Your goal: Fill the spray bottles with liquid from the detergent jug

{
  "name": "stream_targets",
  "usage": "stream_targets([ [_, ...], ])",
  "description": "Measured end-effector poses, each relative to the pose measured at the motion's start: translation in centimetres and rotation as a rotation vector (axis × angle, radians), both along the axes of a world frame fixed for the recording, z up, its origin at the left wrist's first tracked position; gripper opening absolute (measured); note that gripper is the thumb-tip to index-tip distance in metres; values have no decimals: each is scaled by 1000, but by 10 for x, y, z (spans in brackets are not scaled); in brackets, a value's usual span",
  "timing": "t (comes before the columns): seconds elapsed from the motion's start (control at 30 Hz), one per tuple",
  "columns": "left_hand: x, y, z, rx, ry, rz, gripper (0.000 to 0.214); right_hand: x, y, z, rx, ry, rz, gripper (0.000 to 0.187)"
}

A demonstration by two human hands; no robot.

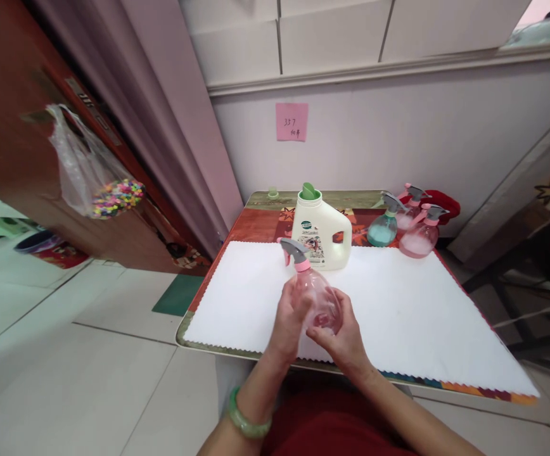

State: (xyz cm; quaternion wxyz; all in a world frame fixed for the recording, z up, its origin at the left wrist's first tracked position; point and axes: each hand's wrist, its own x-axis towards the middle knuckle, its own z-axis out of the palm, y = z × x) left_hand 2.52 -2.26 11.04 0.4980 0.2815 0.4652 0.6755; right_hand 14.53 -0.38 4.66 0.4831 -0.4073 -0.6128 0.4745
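A clear pink spray bottle point(320, 294) with a grey and pink trigger head is held between my two hands over the front of the table, tilted with its head away to the left. My left hand point(287, 323) wraps its left side, and my right hand point(346, 335) grips its right side near the base. Just beyond it stands a cream detergent jug point(325, 231), its mouth open with a green cap or scoop sticking out. At the back right are a teal spray bottle point(383, 229) and two pink spray bottles, the nearer pink one point(419, 240) in front.
A white mat point(412, 310) with a scalloped edge covers much of the table. A small green ring-like cap point(273, 192) lies at the back left corner. Behind the bottles sits something red point(448, 206). A plastic bag point(80, 171) of colourful bits hangs from the door handle at left.
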Motion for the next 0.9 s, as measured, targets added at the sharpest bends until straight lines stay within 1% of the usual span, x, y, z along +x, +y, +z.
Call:
stream_targets([
  [0.03,3,-4,-4,-43,5,9,63,1,2,-2,34,-16,24,87],
  [0.07,4,-7,-8,-84,14,38,66,2,3,-4,76,-32,78,87],
  [0.13,-4,-9,-16,-143,47,96,67,6,7,-4,166,-87,209,85],
  [0.17,-14,-7,-19,-165,87,109,67,9,9,-5,199,-126,250,83],
  [0.23,-46,2,-24,-239,266,120,69,17,14,-6,212,-205,237,75],
  [0.27,-66,9,-26,-319,428,156,71,22,16,-8,185,-229,204,69],
  [0.3,-87,17,-27,-433,641,205,72,28,18,-11,138,-237,170,63],
  [0.37,-128,33,-26,-675,1125,279,72,44,23,-18,0,-217,124,52],
  [0.43,-161,46,-24,-766,1239,324,75,61,27,-27,-158,-194,95,51],
  [0.5,-182,56,-21,-827,1289,343,80,80,30,-33,-271,-186,55,54],
  [0.6,-194,68,-19,-899,1353,314,83,106,34,-37,-338,-186,-3,55],
  [0.67,-196,75,-17,-918,1398,273,82,119,38,-35,-345,-180,-49,54],
  [0.73,-197,81,-14,-913,1445,235,80,130,46,-31,-319,-170,-117,53],
  [0.8,-201,87,-10,-902,1504,174,80,141,59,-27,-269,-172,-196,53],
  [0.9,-212,97,-6,-882,1618,70,82,158,90,-24,-194,-191,-315,55],
])
